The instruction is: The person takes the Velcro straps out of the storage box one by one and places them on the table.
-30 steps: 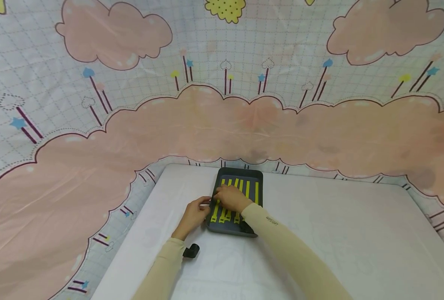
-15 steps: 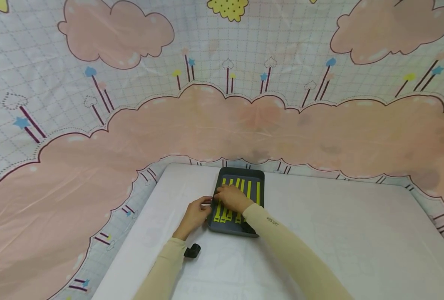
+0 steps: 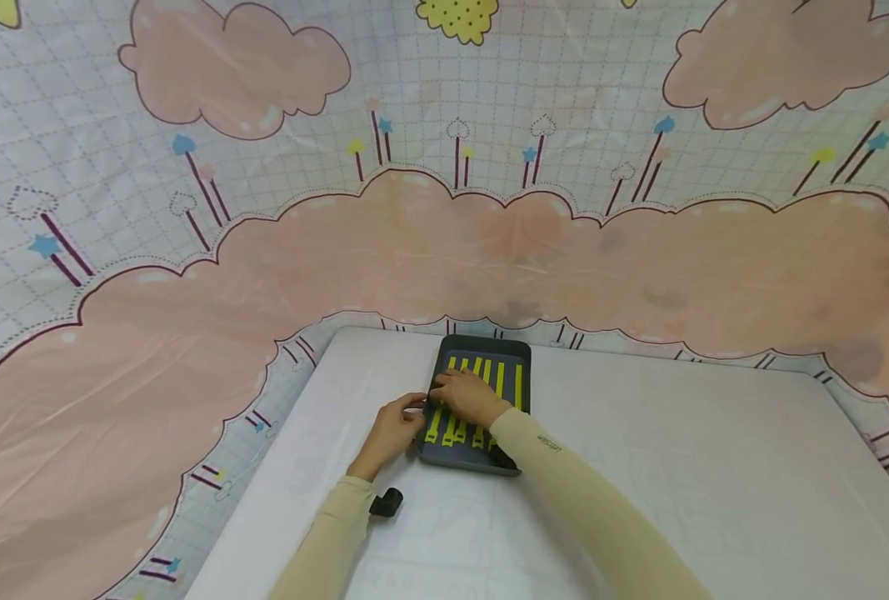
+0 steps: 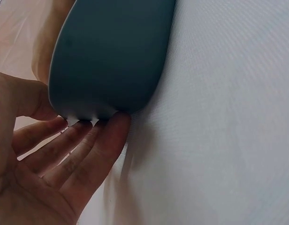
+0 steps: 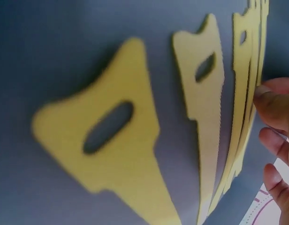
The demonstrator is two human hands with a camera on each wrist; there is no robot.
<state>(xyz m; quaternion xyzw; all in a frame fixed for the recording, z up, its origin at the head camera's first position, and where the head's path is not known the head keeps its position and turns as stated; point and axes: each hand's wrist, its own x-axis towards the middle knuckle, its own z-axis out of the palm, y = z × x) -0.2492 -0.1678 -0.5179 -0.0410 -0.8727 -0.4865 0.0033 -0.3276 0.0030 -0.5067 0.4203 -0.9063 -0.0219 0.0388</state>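
Yellow hook-and-loop cable ties point(image 3: 518, 385) with slotted heads lie side by side in a dark grey tray point(image 3: 455, 463). Over the tray's left half, my right hand point(image 3: 468, 397) reaches in, covering the middle of several ties. In the right wrist view, its thumb and forefinger pinch the edge of a tie in the farthest group, while two ties point(image 5: 130, 164) lie apart from it nearer the camera. My left hand point(image 3: 392, 429) stays at the tray's left side. In the left wrist view its extended fingers point(image 4: 90, 154) touch the outer wall, thumb at the rim.
The tray stands near the far edge of a table with a white cover point(image 3: 684, 467). A black bent piece point(image 3: 389, 502) shows beside my left sleeve. A printed curtain point(image 3: 444, 258) with clouds hangs behind and to the left.
The head view has shifted very slightly. Both hands stay at nearly the same places on the tray, and the tie heads below the right hand have moved a little.
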